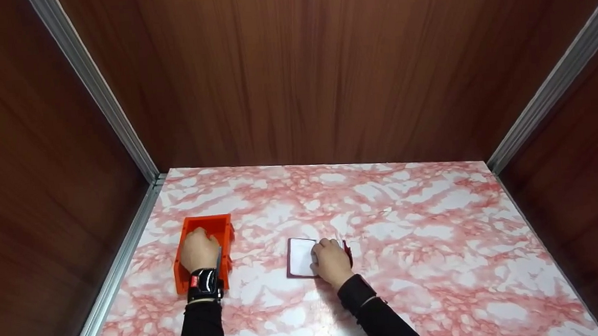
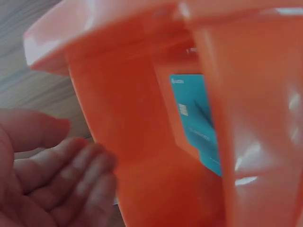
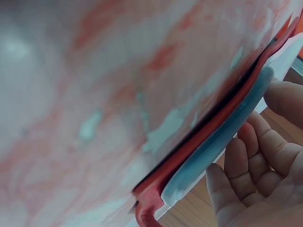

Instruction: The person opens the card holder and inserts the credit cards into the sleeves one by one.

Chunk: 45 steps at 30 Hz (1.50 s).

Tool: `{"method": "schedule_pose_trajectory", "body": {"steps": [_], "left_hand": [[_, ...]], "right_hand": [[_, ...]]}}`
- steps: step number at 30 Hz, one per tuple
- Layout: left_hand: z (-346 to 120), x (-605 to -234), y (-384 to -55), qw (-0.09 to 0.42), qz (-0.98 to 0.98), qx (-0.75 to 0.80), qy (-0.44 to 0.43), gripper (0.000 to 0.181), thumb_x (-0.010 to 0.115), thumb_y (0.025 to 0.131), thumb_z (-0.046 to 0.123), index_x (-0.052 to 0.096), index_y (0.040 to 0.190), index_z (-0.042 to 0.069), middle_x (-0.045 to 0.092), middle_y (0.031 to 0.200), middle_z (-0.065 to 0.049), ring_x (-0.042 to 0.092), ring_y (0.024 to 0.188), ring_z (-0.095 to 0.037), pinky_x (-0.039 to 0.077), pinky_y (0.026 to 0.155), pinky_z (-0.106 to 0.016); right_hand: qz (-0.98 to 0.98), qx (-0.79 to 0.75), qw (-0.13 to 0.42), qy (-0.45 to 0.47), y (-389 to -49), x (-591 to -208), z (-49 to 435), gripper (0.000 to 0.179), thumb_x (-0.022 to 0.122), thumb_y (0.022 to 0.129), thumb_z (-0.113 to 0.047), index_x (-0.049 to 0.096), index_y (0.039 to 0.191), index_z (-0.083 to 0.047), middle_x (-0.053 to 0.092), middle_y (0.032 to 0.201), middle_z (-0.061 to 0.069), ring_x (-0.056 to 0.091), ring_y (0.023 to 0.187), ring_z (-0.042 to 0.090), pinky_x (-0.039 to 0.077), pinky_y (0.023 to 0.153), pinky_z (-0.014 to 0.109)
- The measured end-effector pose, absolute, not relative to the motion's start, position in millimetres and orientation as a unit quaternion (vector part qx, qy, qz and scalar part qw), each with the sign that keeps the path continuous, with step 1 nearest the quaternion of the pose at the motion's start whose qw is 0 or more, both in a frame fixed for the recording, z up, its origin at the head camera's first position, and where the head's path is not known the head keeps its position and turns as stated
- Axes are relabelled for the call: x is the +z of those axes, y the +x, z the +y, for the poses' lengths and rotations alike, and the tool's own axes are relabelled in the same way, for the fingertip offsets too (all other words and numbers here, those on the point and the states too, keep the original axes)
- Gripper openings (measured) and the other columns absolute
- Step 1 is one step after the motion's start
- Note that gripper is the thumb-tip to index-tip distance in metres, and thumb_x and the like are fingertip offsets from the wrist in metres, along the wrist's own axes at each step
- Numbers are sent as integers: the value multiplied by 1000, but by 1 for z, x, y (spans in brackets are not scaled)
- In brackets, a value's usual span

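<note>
Card (image 2: 193, 113) in bin (image 1: 220, 225), bin left of booklet (image 1: 301, 257)

A wide stretch of tabletop (image 1: 451, 247) right of the booklet (image 1: 301, 260) lets a hand pass from near to far; the strip between booklet and orange bin (image 1: 208, 218) is free too, but narrower; beyond both, bare surface runs to the far panel (image 1: 294, 76), which stops further reach; the left panel (image 1: 50, 201) and right panel (image 1: 581, 173) close the sides; the left hand (image 1: 200, 250) blocks much of the bin's opening, with a blue card (image 2: 193, 113) inside on the right; the right hand (image 1: 333, 261) obstructs the booklet's right part.
</note>
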<state>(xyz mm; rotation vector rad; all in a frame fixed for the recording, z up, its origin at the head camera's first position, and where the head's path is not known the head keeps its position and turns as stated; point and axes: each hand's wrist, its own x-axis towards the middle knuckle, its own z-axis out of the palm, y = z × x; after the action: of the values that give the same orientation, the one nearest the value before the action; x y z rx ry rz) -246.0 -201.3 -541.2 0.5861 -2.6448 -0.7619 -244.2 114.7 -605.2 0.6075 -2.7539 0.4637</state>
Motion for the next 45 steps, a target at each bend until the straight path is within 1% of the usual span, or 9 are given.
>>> {"method": "schedule_pose_trajectory", "body": {"steps": [4, 7, 14, 19, 24, 32, 35, 40, 45], "left_hand": [[-202, -545, -246, 102, -929, -263, 240, 14, 61, 86, 12, 64, 87, -1, 65, 93, -25, 61, 90, -46, 49, 71, -60], [-203, -549, -245, 63, -928, -260, 259, 17, 62, 84, 14, 66, 90, -1, 65, 97, -26, 59, 94, -46, 49, 73, -61], [-201, -553, -246, 3, -931, -257, 260, 21, 57, 85, 12, 67, 98, -1, 65, 100, -28, 59, 94, -47, 49, 74, -60], [-203, -555, -246, -44, -927, -269, 259, 23, 61, 86, 15, 67, 102, 0, 65, 101, -26, 59, 93, -46, 49, 73, -58], [-208, -560, -246, -54, -927, -274, 251, 20, 63, 85, 16, 68, 97, 1, 66, 94, -23, 62, 86, -42, 49, 67, -54], [-209, -558, -245, -59, -928, -279, 242, 15, 63, 84, 14, 69, 90, 1, 64, 84, -18, 62, 79, -38, 49, 62, -50], [-209, -559, -245, -54, -927, -281, 244, 17, 63, 83, 14, 69, 92, 1, 65, 87, -20, 62, 82, -38, 49, 62, -51], [-209, -561, -245, -53, -925, -285, 247, 22, 64, 84, 15, 68, 100, 1, 65, 93, -21, 62, 88, -39, 49, 66, -53], [-208, -559, -244, -56, -923, -289, 248, 23, 64, 84, 17, 67, 99, 0, 65, 97, -23, 62, 91, -41, 50, 69, -53]], "right_hand": [[-953, 168, 136, 213, -243, -605, 115, 30, 85, 67, -17, 56, 73, -14, 54, 83, 4, 53, 79, 28, 49, 69, 37], [-951, 171, 138, 215, -243, -605, 115, 30, 84, 67, -16, 55, 73, -14, 53, 82, 4, 52, 78, 27, 48, 68, 36], [-951, 173, 145, 212, -244, -605, 117, 30, 84, 66, -17, 55, 72, -14, 54, 82, 4, 53, 77, 27, 49, 67, 37], [-953, 174, 136, 208, -244, -604, 117, 29, 85, 67, -17, 57, 73, -13, 54, 83, 4, 54, 78, 28, 49, 68, 38], [-955, 165, 132, 207, -244, -603, 117, 28, 84, 68, -19, 59, 77, -12, 56, 85, 5, 54, 79, 28, 50, 69, 38], [-952, 169, 140, 212, -244, -605, 117, 28, 84, 67, -18, 59, 77, -13, 56, 84, 5, 53, 78, 28, 50, 69, 38], [-951, 170, 146, 215, -244, -606, 118, 28, 84, 66, -18, 58, 76, -13, 55, 83, 4, 53, 78, 28, 50, 68, 37], [-948, 173, 152, 217, -245, -608, 118, 28, 83, 65, -16, 56, 74, -14, 54, 81, 3, 53, 76, 27, 49, 67, 37], [-949, 174, 150, 215, -245, -607, 117, 28, 83, 65, -15, 56, 73, -14, 53, 81, 3, 52, 76, 27, 48, 66, 37]]}}
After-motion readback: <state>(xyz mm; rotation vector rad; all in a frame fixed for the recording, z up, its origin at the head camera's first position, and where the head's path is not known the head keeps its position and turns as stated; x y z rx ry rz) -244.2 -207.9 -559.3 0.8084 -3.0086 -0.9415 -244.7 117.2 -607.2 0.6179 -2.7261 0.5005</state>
